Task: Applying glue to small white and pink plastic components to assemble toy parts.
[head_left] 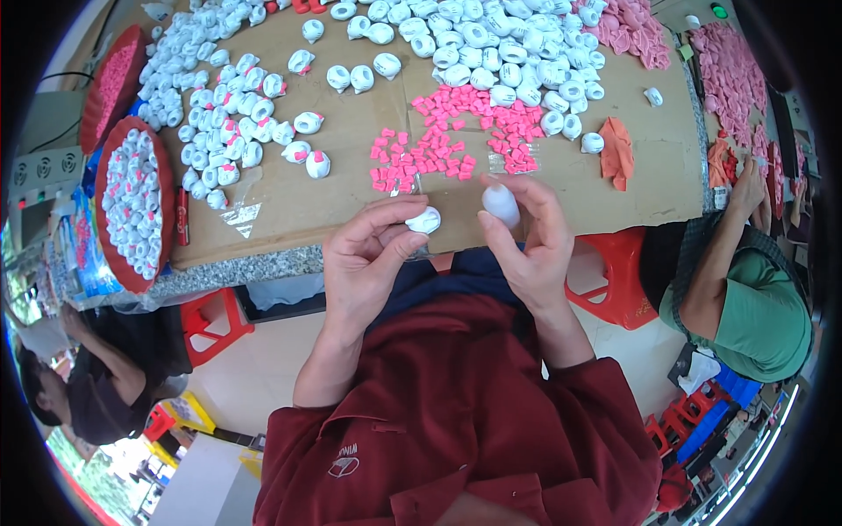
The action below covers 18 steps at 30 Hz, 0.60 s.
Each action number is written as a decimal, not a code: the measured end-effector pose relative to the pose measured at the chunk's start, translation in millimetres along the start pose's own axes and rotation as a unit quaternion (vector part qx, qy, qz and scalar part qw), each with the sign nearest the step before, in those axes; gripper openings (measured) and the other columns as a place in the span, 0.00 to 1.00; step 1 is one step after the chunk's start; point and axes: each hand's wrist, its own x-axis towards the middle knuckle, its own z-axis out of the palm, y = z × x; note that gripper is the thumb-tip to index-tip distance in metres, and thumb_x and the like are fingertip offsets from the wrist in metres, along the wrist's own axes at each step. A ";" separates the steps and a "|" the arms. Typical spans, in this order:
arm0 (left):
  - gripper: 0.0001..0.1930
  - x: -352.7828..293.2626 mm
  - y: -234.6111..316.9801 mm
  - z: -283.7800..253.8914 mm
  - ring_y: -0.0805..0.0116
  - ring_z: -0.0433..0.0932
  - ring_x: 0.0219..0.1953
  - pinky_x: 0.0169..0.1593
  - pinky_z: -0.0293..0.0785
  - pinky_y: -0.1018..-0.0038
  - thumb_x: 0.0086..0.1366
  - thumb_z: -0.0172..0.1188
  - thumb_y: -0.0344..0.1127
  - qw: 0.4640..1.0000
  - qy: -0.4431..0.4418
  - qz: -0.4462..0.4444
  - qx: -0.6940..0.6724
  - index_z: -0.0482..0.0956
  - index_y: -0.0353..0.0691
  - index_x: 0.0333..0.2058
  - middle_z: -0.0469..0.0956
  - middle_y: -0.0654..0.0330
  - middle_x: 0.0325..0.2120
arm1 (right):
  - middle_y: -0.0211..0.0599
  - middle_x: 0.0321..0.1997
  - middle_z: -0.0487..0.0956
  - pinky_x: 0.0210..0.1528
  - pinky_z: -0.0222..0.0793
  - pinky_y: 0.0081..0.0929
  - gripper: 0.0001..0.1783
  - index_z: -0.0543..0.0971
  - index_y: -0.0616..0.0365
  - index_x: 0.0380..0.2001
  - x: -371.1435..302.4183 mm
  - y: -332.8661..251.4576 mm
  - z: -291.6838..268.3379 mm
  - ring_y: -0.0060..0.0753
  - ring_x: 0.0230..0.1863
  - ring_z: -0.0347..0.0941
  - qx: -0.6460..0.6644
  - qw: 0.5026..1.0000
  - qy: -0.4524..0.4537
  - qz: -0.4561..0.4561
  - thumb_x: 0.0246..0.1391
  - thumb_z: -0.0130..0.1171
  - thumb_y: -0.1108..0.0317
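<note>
1. The head view looks steeply down from head height, upright, through a wide fisheye lens.
2. It faces past a maroon shirt (465, 403) along the lower edge to the worktop (263, 265) above.
3. The left grip (362, 252) and right grip (537, 244) stand near the lens, about mid-picture.
4. Straight edges bend toward its dark rim.

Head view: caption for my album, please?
Left hand holding a white piece, right hand a pale rounded object, near pink bits.
</note>
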 end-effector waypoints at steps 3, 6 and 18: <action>0.14 1.7 3.3 3.4 0.68 0.73 0.43 0.47 0.71 0.77 0.53 0.53 0.15 1.000 -0.011 -0.001 -0.004 0.72 0.29 0.40 0.71 0.53 0.43 | 0.44 0.46 0.71 0.46 0.63 0.22 0.23 0.65 0.64 0.44 0.8 -3.2 4.4 0.28 0.46 0.68 0.061 0.998 0.005 0.004 0.42 0.58 0.82; 0.14 -0.5 1.8 3.7 0.68 0.73 0.43 0.46 0.71 0.77 0.53 0.54 0.15 1.000 -0.004 -0.021 -0.008 0.72 0.29 0.40 0.70 0.52 0.43 | 0.47 0.47 0.71 0.47 0.63 0.24 0.26 0.62 0.64 0.46 -1.6 -0.3 4.7 0.31 0.48 0.68 0.015 1.000 -0.008 -0.018 0.41 0.58 0.82; 0.14 -4.8 1.4 10.6 0.69 0.73 0.42 0.45 0.71 0.78 0.52 0.54 0.15 0.999 -0.023 -0.048 -0.003 0.72 0.28 0.40 0.71 0.53 0.42 | 0.33 0.26 0.73 0.32 0.62 0.24 0.05 0.77 0.59 0.25 24.2 4.1 -26.2 0.32 0.31 0.66 -0.269 0.955 0.099 -0.077 0.39 0.60 0.77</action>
